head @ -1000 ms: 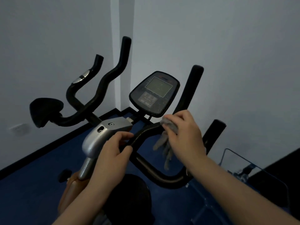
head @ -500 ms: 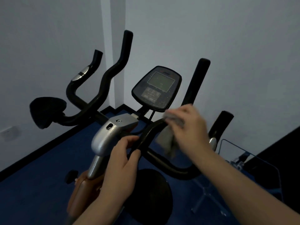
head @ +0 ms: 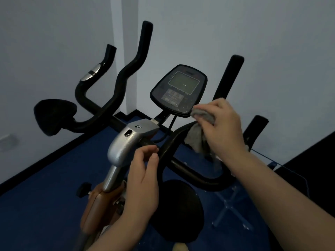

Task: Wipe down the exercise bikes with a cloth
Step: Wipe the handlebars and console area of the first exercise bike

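An exercise bike stands in front of me with black handlebars [head: 168, 147], a silver stem cover [head: 126, 142] and a dark console [head: 178, 89] with a grey screen. My right hand [head: 223, 127] grips a grey cloth [head: 199, 131] and presses its bunched end against the console's lower right edge; the rest of the cloth hangs down over the right handlebar. My left hand [head: 143, 178] is curled around the near handlebar tube just right of the silver cover. The black seat [head: 177, 211] lies below, between my forearms.
White walls meet in a corner close behind the bike. The floor [head: 45, 196] is blue with a black skirting line. A black pad [head: 54, 115] juts out at the left of the handlebars. A blue metal frame [head: 228, 205] stands on the floor at the right.
My right hand has lifted the cloth from the right handlebar up to the console's lower edge. My left hand stays on the near handlebar, its grip a little looser. The view has shifted slightly.
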Demonstrator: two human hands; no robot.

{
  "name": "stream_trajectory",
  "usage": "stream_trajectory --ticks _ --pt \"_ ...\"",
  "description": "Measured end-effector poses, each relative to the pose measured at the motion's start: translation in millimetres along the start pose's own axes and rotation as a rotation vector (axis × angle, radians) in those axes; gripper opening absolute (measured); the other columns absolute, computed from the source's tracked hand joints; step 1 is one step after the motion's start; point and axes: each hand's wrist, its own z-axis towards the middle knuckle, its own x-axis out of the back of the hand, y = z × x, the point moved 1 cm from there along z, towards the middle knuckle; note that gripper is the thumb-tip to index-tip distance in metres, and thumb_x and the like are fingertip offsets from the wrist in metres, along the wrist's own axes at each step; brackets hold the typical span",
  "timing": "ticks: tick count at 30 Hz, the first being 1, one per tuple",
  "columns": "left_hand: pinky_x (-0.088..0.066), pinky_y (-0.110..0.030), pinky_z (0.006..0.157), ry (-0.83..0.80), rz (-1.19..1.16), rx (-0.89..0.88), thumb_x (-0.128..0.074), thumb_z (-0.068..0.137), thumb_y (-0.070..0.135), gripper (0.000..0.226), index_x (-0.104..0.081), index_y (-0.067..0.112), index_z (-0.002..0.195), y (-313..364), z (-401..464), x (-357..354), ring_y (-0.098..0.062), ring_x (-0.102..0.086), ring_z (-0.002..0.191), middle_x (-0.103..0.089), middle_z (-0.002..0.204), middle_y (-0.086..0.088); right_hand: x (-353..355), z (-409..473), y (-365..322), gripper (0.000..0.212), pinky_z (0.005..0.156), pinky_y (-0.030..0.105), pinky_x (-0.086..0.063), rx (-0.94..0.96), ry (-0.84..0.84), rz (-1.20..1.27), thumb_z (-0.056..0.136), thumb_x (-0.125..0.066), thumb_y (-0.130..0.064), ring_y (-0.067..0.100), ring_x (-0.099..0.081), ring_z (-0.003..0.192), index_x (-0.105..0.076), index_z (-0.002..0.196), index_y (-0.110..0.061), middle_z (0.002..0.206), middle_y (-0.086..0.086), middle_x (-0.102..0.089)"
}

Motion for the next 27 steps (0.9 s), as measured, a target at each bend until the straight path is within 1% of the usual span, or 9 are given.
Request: stream_trajectory --ticks 4,9,10,13,15,20,21,25,27 --pt "-0.043 -0.024 0.082 0.017 -0.035 0.005 -0.046 0.085 0.041 0.018 -0.061 0.039 0.095 -1 0 -1 0.003 -0.060 0.096 -0.065 0.098 0.020 -28 -20 -15 0.024 0.070 0.015 -0.036 0.019 -0.035 -0.052 0.083 -0.066 -0.015 0.016 -0.049 0.091 -0.070 0.107 -0.018 0.092 -0.002 -0.051" --pt "-0.045 -0.026 0.082 0.039 -0.077 0.000 -0.045 0.085 0.041 0.022 -0.061 0.034 0.098 -2 1 -1 -0.002 -0.064 0.095 -0.068 0.098 0.015 -25 -51 -28 0.030 0.073 0.030 -0.051 0.278 -0.483 0.146 0.083 -0.066 -0.016 0.011 -0.053 0.087 -0.067 0.111 -0.027 0.094 -0.004 -0.055" --pt "-0.045 -0.026 0.082 0.044 -0.080 0.004 -0.045 0.085 0.041 0.021 -0.062 0.035 0.097 -1 1 0 -0.002 -0.063 0.096 -0.068 0.099 0.015 -21 -41 -23 0.028 0.073 0.031 -0.050 0.275 -0.470 0.126 0.083 -0.067 -0.017 0.012 -0.054 0.086 -0.068 0.109 -0.028 0.093 -0.004 -0.055" --pt "-0.048 -0.033 0.087 0.051 -0.076 0.020 -0.045 0.085 0.042 0.020 -0.062 0.037 0.094 -2 1 -1 -0.003 -0.063 0.099 -0.069 0.100 0.013 -17 -17 -14 0.024 0.074 0.028 -0.047 0.112 -0.169 0.033 0.083 -0.067 -0.018 0.015 -0.053 0.087 -0.070 0.106 -0.023 0.092 -0.003 -0.054" --pt "-0.051 -0.042 0.088 0.068 -0.077 0.027 -0.046 0.085 0.041 0.020 -0.063 0.036 0.094 -2 1 -1 -0.008 -0.064 0.098 -0.069 0.100 0.011 -26 -27 -20 0.025 0.073 0.027 -0.047 0.097 -0.131 0.011 0.082 -0.067 -0.014 0.017 -0.053 0.088 -0.069 0.107 -0.019 0.093 0.000 -0.053" --pt "-0.053 -0.048 0.086 0.085 -0.088 0.038 -0.046 0.085 0.041 0.021 -0.064 0.034 0.094 -2 1 0 -0.016 -0.067 0.092 -0.071 0.097 0.005 -26 -58 -31 0.030 0.073 0.033 -0.052 0.285 -0.601 0.264 0.081 -0.067 -0.015 0.010 -0.057 0.084 -0.069 0.108 -0.029 0.093 -0.005 -0.057" --pt "-0.052 -0.049 0.086 0.089 -0.092 0.045 -0.047 0.084 0.041 0.021 -0.065 0.035 0.093 -2 1 0 -0.017 -0.067 0.093 -0.071 0.097 0.005 -21 -49 -26 0.029 0.072 0.032 -0.051 0.305 -0.613 0.245 0.080 -0.068 -0.016 0.009 -0.057 0.084 -0.070 0.106 -0.030 0.092 -0.006 -0.058" --pt "-0.052 -0.044 0.086 0.123 -0.078 0.043 -0.047 0.084 0.043 0.021 -0.065 0.036 0.092 -2 1 -1 -0.008 -0.066 0.093 -0.071 0.098 0.010 -3 -6 -1 0.024 0.073 0.022 -0.047 0.129 -0.068 0.129 0.080 -0.069 -0.017 0.012 -0.055 0.085 -0.071 0.103 -0.022 0.092 -0.004 -0.058" --pt "-0.051 -0.037 0.084 0.133 -0.047 0.019 -0.047 0.084 0.042 0.020 -0.065 0.037 0.092 -2 0 -2 -0.002 -0.065 0.093 -0.070 0.098 0.015 -10 -10 2 0.026 0.076 0.022 -0.046 0.106 -0.029 0.068 0.080 -0.068 -0.012 0.013 -0.053 0.090 -0.071 0.105 -0.019 0.095 -0.001 -0.058"
